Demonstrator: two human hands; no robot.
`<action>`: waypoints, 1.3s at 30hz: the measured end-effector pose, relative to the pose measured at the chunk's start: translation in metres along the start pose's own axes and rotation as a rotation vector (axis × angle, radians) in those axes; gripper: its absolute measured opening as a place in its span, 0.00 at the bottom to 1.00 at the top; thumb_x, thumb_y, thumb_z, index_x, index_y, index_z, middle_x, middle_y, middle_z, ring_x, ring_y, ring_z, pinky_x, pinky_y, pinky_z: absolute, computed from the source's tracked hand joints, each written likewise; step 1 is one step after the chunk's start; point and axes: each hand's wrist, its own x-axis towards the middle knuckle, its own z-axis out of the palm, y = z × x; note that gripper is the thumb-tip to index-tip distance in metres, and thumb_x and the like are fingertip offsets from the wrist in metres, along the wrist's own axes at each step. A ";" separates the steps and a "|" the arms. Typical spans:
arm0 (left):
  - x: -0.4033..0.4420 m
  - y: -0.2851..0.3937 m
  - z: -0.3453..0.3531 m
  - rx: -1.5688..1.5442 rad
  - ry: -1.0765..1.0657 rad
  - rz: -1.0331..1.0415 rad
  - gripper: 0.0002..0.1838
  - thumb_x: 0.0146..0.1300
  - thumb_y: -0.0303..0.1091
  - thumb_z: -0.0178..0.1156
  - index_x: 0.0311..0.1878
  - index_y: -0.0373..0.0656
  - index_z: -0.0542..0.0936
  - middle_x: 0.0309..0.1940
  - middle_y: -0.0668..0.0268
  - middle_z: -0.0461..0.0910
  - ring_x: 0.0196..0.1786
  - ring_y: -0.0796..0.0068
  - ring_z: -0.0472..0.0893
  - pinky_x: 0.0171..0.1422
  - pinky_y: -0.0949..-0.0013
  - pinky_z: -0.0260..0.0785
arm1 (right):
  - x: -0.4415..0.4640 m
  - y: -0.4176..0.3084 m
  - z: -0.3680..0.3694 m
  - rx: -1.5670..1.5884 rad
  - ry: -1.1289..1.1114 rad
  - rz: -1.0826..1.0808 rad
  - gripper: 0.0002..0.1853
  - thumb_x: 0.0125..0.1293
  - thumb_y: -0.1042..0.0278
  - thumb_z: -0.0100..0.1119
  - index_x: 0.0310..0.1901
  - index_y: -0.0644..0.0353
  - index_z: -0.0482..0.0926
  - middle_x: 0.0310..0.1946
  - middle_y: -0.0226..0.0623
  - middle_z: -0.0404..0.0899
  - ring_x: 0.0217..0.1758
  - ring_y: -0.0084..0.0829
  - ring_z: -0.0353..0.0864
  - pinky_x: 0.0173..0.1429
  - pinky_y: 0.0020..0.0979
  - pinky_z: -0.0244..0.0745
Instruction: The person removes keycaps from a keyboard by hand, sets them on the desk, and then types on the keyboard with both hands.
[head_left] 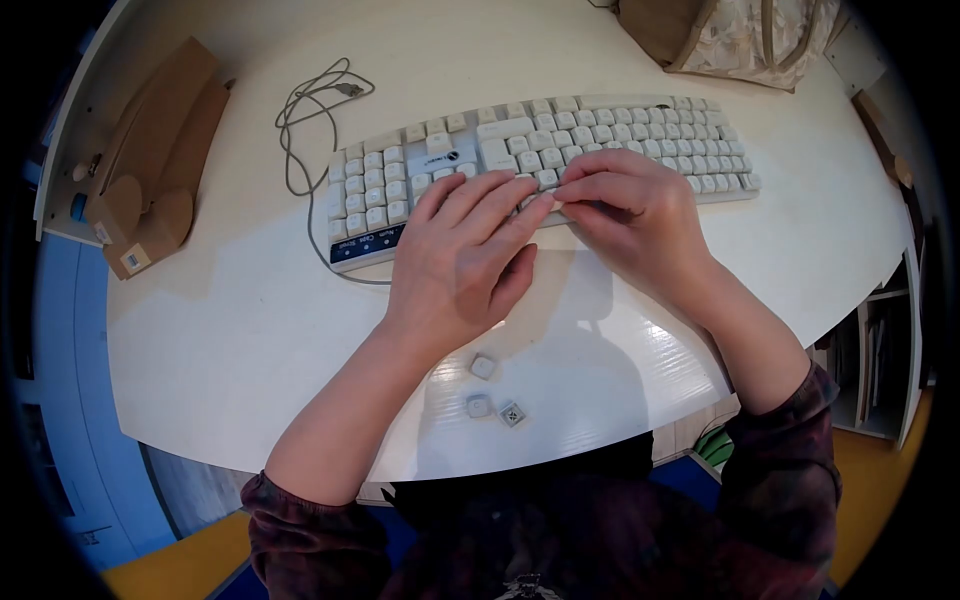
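Note:
A white computer keyboard (375,190) lies on the table, its lettering turned away from me. Across its near edge rests my left hand (460,245), fingers stretched over the keys and thumb apart. My right hand (635,205) is closed in a pinch at the near row of keys, its fingertips meeting my left index fingertip. What sits inside that pinch is hidden. Closer to me on the table are three loose keycaps: one keycap (483,366) apart, a second keycap (479,405), and a third keycap (512,414) beside it showing its hollow underside.
A grey cable (290,150) loops behind the keyboard's left end. Brown cardboard pieces (165,160) stand at the left, and a beige bag (750,45) is at the back right. The white table's (220,350) curved front edge runs close to my body.

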 end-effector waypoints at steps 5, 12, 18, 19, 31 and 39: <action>0.001 0.001 0.000 -0.004 -0.001 0.001 0.25 0.56 0.28 0.70 0.60 0.44 0.85 0.59 0.60 0.84 0.64 0.56 0.82 0.68 0.49 0.73 | -0.001 0.001 0.001 0.138 -0.044 0.112 0.07 0.57 0.76 0.74 0.38 0.58 0.90 0.39 0.34 0.91 0.35 0.35 0.89 0.41 0.32 0.85; 0.000 0.000 0.001 -0.011 0.023 0.013 0.26 0.55 0.27 0.70 0.60 0.45 0.85 0.58 0.59 0.83 0.63 0.54 0.82 0.68 0.48 0.73 | 0.003 -0.006 -0.004 0.282 -0.120 0.267 0.08 0.59 0.78 0.73 0.40 0.61 0.88 0.35 0.34 0.88 0.31 0.25 0.85 0.37 0.26 0.80; 0.001 0.001 -0.001 -0.021 -0.014 -0.004 0.28 0.55 0.28 0.70 0.62 0.45 0.84 0.59 0.59 0.82 0.62 0.53 0.81 0.69 0.48 0.72 | 0.005 -0.007 -0.001 0.249 -0.079 0.227 0.09 0.58 0.78 0.73 0.41 0.60 0.89 0.38 0.34 0.89 0.31 0.26 0.85 0.37 0.27 0.80; 0.001 0.001 -0.001 -0.022 -0.021 -0.010 0.28 0.55 0.28 0.70 0.63 0.45 0.84 0.59 0.59 0.82 0.62 0.53 0.81 0.69 0.48 0.71 | 0.004 -0.007 0.000 0.244 -0.079 0.226 0.09 0.58 0.77 0.73 0.42 0.60 0.89 0.39 0.34 0.89 0.31 0.27 0.86 0.37 0.27 0.80; 0.002 0.004 -0.003 -0.037 -0.049 -0.036 0.29 0.54 0.29 0.69 0.63 0.44 0.83 0.61 0.59 0.82 0.63 0.53 0.79 0.70 0.50 0.69 | 0.007 -0.005 -0.007 0.234 -0.147 0.246 0.09 0.59 0.75 0.74 0.42 0.59 0.90 0.40 0.36 0.90 0.33 0.32 0.88 0.38 0.30 0.81; 0.003 0.004 -0.004 -0.070 -0.065 -0.057 0.29 0.54 0.30 0.70 0.63 0.42 0.83 0.61 0.60 0.82 0.65 0.55 0.79 0.72 0.50 0.67 | 0.007 -0.003 -0.007 0.224 -0.157 0.228 0.10 0.60 0.75 0.73 0.44 0.59 0.90 0.42 0.39 0.90 0.36 0.38 0.89 0.41 0.32 0.83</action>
